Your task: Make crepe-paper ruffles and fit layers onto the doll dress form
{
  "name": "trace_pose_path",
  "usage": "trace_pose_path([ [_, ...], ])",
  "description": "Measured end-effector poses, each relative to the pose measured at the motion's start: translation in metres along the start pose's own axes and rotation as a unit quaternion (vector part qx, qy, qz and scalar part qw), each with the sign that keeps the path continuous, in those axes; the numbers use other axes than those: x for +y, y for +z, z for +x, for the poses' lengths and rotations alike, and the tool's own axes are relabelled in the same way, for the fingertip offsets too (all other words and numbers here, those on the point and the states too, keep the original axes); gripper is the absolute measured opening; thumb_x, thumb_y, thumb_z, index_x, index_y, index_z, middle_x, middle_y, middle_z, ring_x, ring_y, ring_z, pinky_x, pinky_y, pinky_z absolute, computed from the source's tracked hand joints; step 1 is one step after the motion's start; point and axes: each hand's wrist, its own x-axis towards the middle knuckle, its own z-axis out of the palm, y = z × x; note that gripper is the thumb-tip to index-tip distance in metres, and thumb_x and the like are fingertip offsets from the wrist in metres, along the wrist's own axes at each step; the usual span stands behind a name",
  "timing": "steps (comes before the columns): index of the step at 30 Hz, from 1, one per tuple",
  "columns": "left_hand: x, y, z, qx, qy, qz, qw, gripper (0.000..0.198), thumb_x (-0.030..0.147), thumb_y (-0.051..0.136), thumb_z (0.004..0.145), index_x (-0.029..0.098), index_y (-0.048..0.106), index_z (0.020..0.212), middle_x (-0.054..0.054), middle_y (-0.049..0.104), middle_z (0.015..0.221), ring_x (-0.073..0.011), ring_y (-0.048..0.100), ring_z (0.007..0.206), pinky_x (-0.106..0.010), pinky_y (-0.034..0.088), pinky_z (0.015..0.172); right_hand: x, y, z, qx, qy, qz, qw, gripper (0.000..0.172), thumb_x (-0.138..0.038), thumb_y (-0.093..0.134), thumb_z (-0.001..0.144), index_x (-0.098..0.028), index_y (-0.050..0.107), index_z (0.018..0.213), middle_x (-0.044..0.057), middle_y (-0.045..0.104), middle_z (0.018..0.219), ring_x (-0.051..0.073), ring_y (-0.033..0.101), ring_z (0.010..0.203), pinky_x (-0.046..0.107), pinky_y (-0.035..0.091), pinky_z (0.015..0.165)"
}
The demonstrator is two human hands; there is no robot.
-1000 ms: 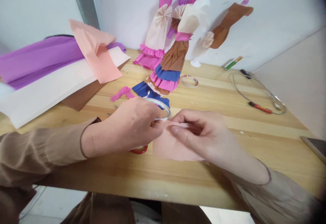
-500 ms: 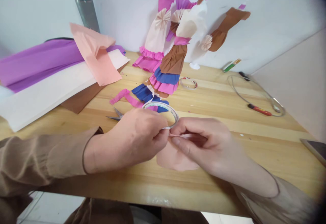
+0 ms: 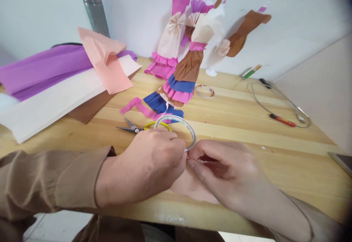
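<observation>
My left hand (image 3: 145, 167) is closed on a roll of white tape (image 3: 191, 132), whose ring stands up above the knuckles. A loose strip of tape rises from the roll's far side. Thumb and forefinger of my right hand (image 3: 228, 172) pinch the gathered edge of a pale pink paper (image 3: 194, 185) close to my left fingertips. The paper hangs below both hands near the table's front edge. Just beyond my left hand lie yellow-handled scissors (image 3: 132, 127), blades pointing left, partly hidden by the hand and roll.
Paper dresses on stands (image 3: 189, 66) line the wall. Coloured paper sheets (image 3: 57, 95) and a metal flask (image 3: 95, 9) are at the left. Blue pleated paper (image 3: 158, 102), another tape roll (image 3: 205, 91) and a red-handled tool with cable (image 3: 283, 120) lie on the wooden table (image 3: 275, 172).
Both hands have moved slightly down and right in view, along with the tape roll and pink paper. More of the scissors, including the yellow handles, now shows.
</observation>
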Motion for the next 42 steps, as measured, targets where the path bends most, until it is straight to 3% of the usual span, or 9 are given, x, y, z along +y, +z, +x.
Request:
trace_pose_path([
  [10, -0.003, 0.002, 0.001, -0.020, -0.052, 0.006, 0.998, 0.035, 0.011, 0.045, 0.087, 0.017, 0.046, 0.053, 0.002, 0.049, 0.051, -0.0105, 0.042, 0.049, -0.026, 0.028, 0.049, 0.000, 0.008, -0.002, 0.038, 0.019, 0.032, 0.999, 0.019, -0.012, 0.056, 0.086, -0.018, 0.057, 0.068, -0.004, 0.058, 0.058, 0.005, 0.053, 0.051, 0.016, 0.040, 0.048],
  [19, 0.000, 0.002, 0.002, -0.005, -0.047, -0.012, 0.999, 0.035, 0.009, 0.046, 0.084, 0.016, 0.041, 0.050, 0.003, 0.038, 0.048, -0.0089, 0.033, 0.048, -0.026, 0.025, 0.048, -0.002, 0.006, -0.005, 0.025, 0.043, 0.055, 0.997, 0.015, -0.011, 0.057, 0.086, -0.019, 0.061, 0.074, -0.004, 0.062, 0.061, 0.007, 0.055, 0.052, 0.018, 0.044, 0.049],
  [25, 0.001, -0.001, 0.003, -0.026, -0.062, -0.064, 0.996, 0.034, 0.012, 0.049, 0.088, 0.015, 0.044, 0.054, 0.005, 0.038, 0.051, -0.0073, 0.033, 0.049, -0.023, 0.028, 0.049, 0.001, 0.004, -0.012, 0.092, 0.063, 0.072, 0.991, 0.015, -0.016, 0.059, 0.087, -0.019, 0.063, 0.073, -0.002, 0.064, 0.061, 0.009, 0.056, 0.051, 0.019, 0.045, 0.046],
  [32, 0.003, -0.002, 0.005, -0.067, -0.101, -0.155, 0.981, 0.034, 0.009, 0.048, 0.087, 0.014, 0.041, 0.054, 0.007, 0.033, 0.050, -0.0056, 0.030, 0.048, -0.019, 0.024, 0.046, 0.002, 0.006, -0.014, 0.108, 0.026, 0.087, 0.990, 0.011, -0.011, 0.060, 0.084, -0.019, 0.068, 0.082, 0.001, 0.074, 0.074, 0.011, 0.067, 0.060, 0.019, 0.052, 0.053],
  [35, 0.002, -0.001, 0.005, -0.068, -0.091, -0.177, 0.978, 0.036, 0.011, 0.048, 0.089, 0.015, 0.040, 0.054, 0.008, 0.031, 0.050, -0.0057, 0.029, 0.048, -0.019, 0.023, 0.046, 0.003, 0.005, -0.015, 0.107, 0.021, 0.074, 0.991, 0.012, -0.011, 0.059, 0.083, -0.019, 0.069, 0.082, 0.002, 0.074, 0.071, 0.011, 0.065, 0.055, 0.020, 0.052, 0.050],
  [42, -0.001, -0.001, 0.007, -0.070, -0.066, -0.207, 0.974, 0.035, 0.011, 0.047, 0.090, 0.015, 0.040, 0.057, 0.008, 0.032, 0.052, -0.0055, 0.027, 0.049, -0.018, 0.024, 0.046, 0.003, 0.006, -0.018, 0.118, -0.001, 0.077, 0.990, 0.015, -0.011, 0.059, 0.084, -0.020, 0.071, 0.084, 0.004, 0.077, 0.080, 0.014, 0.070, 0.061, 0.023, 0.054, 0.051],
])
